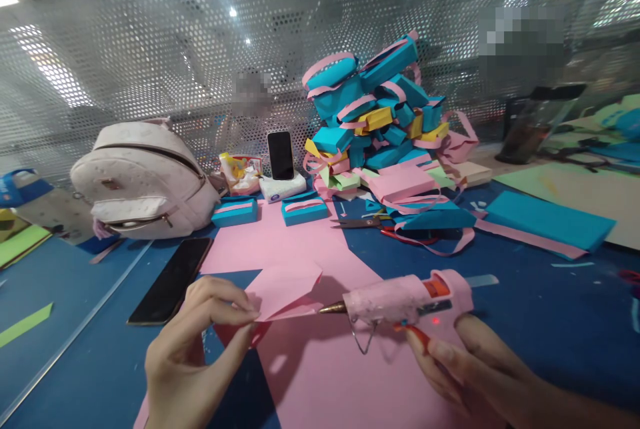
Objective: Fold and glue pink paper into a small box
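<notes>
Between thumb and fingers, my left hand (203, 335) pinches the left end of a folded pink paper piece (285, 289), held above the table. My right hand (465, 362) grips a pink hot glue gun (400, 299) by its handle, with fingers at the orange trigger. The gun's metal nozzle points left and meets or nearly meets the paper's open right edge. A small red light glows on its side, and a clear glue stick (483, 280) sticks out of its back. Under both hands lie pink paper sheets (320, 375) on the blue table.
A tall pile of blue, pink and yellow paper boxes (385, 135) stands at the back, with scissors (357, 223) before it. Left are a white backpack (150, 175) and a black phone (173, 279). Another phone (281, 155) stands upright near two small blue boxes (304, 209).
</notes>
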